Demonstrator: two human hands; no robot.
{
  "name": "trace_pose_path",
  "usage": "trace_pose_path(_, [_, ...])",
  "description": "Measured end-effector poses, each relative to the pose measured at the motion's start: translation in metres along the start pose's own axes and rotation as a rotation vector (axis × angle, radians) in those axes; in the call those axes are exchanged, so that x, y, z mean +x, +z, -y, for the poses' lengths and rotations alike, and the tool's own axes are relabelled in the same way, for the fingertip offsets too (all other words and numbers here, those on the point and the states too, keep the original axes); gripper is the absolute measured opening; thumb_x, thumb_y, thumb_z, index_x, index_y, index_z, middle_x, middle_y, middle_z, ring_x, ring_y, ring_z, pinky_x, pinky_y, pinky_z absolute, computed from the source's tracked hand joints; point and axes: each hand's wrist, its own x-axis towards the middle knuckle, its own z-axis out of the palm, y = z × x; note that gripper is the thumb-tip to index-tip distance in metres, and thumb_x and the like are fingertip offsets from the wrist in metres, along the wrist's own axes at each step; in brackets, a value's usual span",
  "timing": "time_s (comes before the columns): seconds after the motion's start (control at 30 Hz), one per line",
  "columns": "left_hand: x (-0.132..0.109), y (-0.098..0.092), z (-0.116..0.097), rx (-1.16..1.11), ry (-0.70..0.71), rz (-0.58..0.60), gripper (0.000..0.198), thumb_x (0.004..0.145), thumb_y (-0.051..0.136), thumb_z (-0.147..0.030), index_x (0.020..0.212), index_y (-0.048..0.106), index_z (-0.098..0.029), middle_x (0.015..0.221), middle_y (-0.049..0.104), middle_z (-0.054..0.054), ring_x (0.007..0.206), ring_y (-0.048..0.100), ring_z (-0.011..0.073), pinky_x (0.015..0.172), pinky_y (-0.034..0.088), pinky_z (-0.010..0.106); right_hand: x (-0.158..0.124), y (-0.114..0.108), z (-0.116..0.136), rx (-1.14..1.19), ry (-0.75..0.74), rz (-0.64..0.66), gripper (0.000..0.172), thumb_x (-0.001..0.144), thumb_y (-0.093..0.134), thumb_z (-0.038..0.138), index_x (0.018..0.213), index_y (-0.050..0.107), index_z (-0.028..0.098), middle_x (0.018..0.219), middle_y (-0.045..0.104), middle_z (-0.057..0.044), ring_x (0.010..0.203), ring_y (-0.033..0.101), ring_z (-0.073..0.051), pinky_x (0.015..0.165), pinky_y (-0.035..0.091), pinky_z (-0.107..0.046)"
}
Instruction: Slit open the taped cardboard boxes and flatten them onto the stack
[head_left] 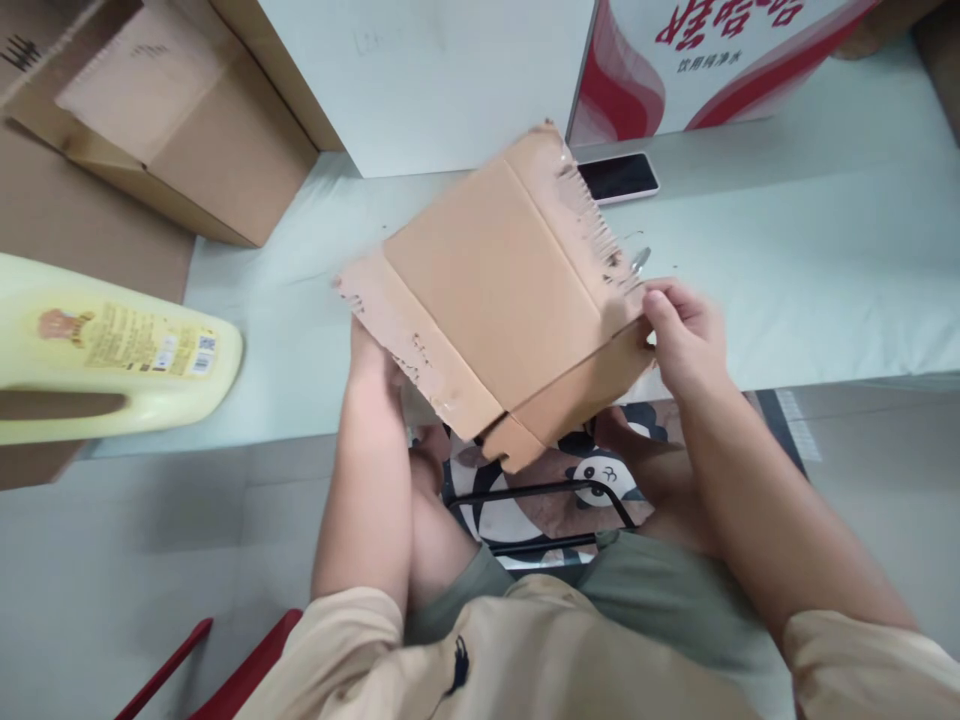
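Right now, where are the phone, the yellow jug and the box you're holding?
phone point(619, 176): head view, middle of its dark screen.
yellow jug point(172, 400): head view, plain side below the label.
box point(495, 290): head view, middle of its big flat panel.

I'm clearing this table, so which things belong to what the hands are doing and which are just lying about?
In hand: cardboard box, gripped at its corner by the right hand; left hand mostly hidden behind it.
Lying about: phone, yellow jug, open carton, red-and-white box.
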Motion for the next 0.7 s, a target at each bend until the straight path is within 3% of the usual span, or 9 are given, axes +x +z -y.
trace_pose_path(0.07, [-0.001,0.008,-0.014,-0.143,-0.074,-0.003,0.044,0.074,0.072,-0.069,0.088,0.069,-0.028,0.085,0.078,0.001,0.1,0.074,0.0307,0.097,0.061,0.052,0.003,-0.002,0.0,-0.088,-0.002,-0.098,0.04,0.087,0.065,0.062,0.098,0.07,0.024,0.09,0.07,-0.008,0.088,0.07,-0.025,0.078,0.06,-0.042])
trace_pose_path(0.17, [-0.008,0.022,-0.028,-0.301,-0.019,-0.1,0.043,0.08,0.066,-0.068,0.091,0.07,-0.027,0.086,0.077,0.003,0.103,0.074,0.0297,0.098,0.06,0.049,0.003,-0.003,0.004,0.143,0.053,-0.132,0.051,0.078,0.074,0.066,0.107,0.069,0.026,0.106,0.072,-0.008,0.097,0.07,-0.024,0.081,0.06,-0.038])
trace_pose_path(0.23, [-0.011,0.031,-0.034,-0.355,0.001,-0.18,0.04,0.083,0.065,-0.066,0.094,0.071,-0.027,0.094,0.078,0.005,0.109,0.073,0.029,0.096,0.061,0.045,0.0,-0.002,0.008,0.368,0.182,0.052,0.058,0.068,0.078,0.072,0.101,0.069,0.025,0.093,0.072,-0.006,0.082,0.07,-0.021,0.069,0.06,-0.034])
trace_pose_path(0.3, [-0.012,0.038,-0.039,-0.376,-0.026,-0.241,0.04,0.087,0.061,-0.065,0.096,0.072,-0.028,0.097,0.078,0.007,0.113,0.072,0.0294,0.092,0.062,0.042,-0.005,0.001,0.012,0.463,0.309,0.265,0.059,0.061,0.084,0.072,0.089,0.066,0.024,0.071,0.065,-0.002,0.059,0.061,-0.016,0.051,0.052,-0.029])
trace_pose_path(0.4, [-0.01,0.044,-0.047,-0.419,-0.052,-0.293,0.04,0.091,0.054,-0.062,0.097,0.073,-0.027,0.093,0.078,0.008,0.112,0.072,0.0296,0.086,0.063,0.039,-0.014,0.007,0.02,0.459,0.402,0.362,0.055,0.059,0.09,0.064,0.08,0.062,0.023,0.055,0.052,0.004,0.041,0.042,-0.008,0.036,0.036,-0.024])
trace_pose_path(0.53, [-0.01,0.042,-0.052,-0.518,-0.048,-0.26,0.039,0.096,0.044,-0.054,0.098,0.072,-0.026,0.092,0.076,0.009,0.109,0.073,0.0284,0.083,0.063,0.037,-0.019,0.014,0.033,0.527,0.384,0.229,0.055,0.055,0.093,0.057,0.087,0.065,0.023,0.061,0.054,0.004,0.04,0.034,-0.005,0.031,0.026,-0.021])
trace_pose_path(0.63, [-0.011,0.037,-0.053,-0.597,-0.182,-0.256,0.042,0.096,0.038,-0.053,0.091,0.067,-0.023,0.087,0.074,0.008,0.093,0.075,0.0243,0.075,0.061,0.033,-0.016,0.013,0.043,0.542,0.274,0.068,0.051,0.059,0.092,0.054,0.087,0.063,0.023,0.06,0.05,0.006,0.039,0.025,-0.003,0.031,0.018,-0.022])
trace_pose_path(0.7, [-0.012,0.033,-0.055,-0.64,-0.268,-0.284,0.041,0.095,0.038,-0.052,0.087,0.064,-0.021,0.081,0.071,0.005,0.076,0.073,0.0197,0.068,0.059,0.031,-0.011,0.005,0.048,0.557,0.201,-0.087,0.05,0.059,0.092,0.052,0.087,0.062,0.024,0.064,0.051,0.005,0.041,0.028,-0.004,0.031,0.016,-0.022])
